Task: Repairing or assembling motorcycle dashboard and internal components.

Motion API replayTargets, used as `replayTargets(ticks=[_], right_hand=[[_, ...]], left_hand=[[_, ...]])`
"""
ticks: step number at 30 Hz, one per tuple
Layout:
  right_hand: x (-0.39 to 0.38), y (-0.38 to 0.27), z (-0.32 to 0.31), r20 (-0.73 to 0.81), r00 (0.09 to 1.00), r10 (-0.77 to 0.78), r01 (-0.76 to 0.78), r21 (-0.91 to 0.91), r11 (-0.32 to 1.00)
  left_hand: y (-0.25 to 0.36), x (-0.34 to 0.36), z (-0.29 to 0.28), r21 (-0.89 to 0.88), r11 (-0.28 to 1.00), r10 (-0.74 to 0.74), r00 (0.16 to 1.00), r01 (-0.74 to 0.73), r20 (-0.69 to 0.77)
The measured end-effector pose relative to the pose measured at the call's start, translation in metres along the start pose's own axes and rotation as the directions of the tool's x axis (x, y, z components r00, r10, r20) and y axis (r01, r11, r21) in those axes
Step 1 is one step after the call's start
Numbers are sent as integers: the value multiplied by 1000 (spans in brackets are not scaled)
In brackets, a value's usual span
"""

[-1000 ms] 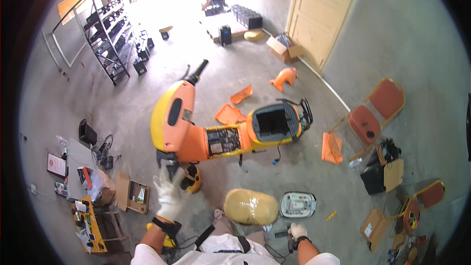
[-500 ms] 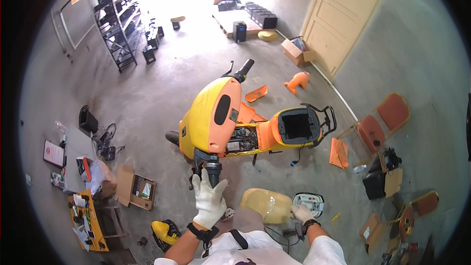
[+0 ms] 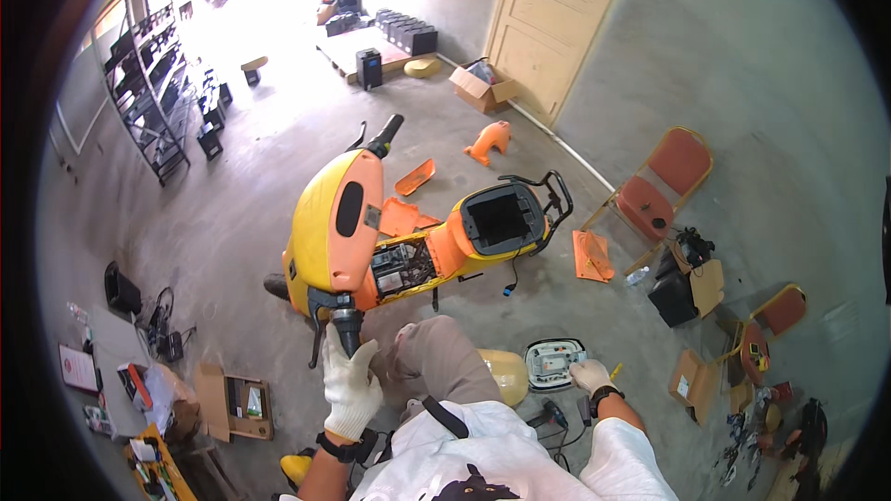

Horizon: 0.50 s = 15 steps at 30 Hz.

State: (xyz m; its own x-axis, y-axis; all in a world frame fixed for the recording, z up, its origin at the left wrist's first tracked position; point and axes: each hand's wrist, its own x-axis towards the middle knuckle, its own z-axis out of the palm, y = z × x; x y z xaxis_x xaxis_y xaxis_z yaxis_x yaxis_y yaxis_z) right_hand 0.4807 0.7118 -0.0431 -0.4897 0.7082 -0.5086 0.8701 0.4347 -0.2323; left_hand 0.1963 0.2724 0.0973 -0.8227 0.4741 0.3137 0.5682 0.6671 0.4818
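Observation:
My left hand (image 3: 354, 396), in a white knit glove, is closed on the black handlebar grip (image 3: 347, 327) of a yellow and orange scooter (image 3: 314, 223). Its fingers and thumb lie on opposite sides of the grip, below the brake lever. My gloved right hand (image 3: 591, 376) is low at my right with bent fingers, overlapping the near right edge of an upturned scooter seat (image 3: 549, 366). Whatever the fingers hold, if anything, is hidden. A yellow stick-like tool (image 3: 616, 371) is just right of that hand. A power drill (image 3: 554, 415) with a cable lies nearer to me.
A translucent yellow cover (image 3: 506, 373) sits beside my bent leg (image 3: 450, 362). Orange panels (image 3: 591, 255) lie around the scooter, whose open seat well (image 3: 504, 220) shows. Red chairs (image 3: 650, 204) and boxes (image 3: 685, 297) stand at right; an open carton (image 3: 223, 408) is at left.
The view has turned right, shifting the room leftward. My left hand stays on the grip. My right hand has moved rightward along the seat's near edge, and my leg has come forward over the yellow cover.

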Motion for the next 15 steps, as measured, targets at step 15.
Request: replayTargets(ticks=[15], right_hand=[[172,-102,-120,-156,973,-172,163,-68,984]], left_hand=[[16,0,12,9,985,-174,983,174,50]])
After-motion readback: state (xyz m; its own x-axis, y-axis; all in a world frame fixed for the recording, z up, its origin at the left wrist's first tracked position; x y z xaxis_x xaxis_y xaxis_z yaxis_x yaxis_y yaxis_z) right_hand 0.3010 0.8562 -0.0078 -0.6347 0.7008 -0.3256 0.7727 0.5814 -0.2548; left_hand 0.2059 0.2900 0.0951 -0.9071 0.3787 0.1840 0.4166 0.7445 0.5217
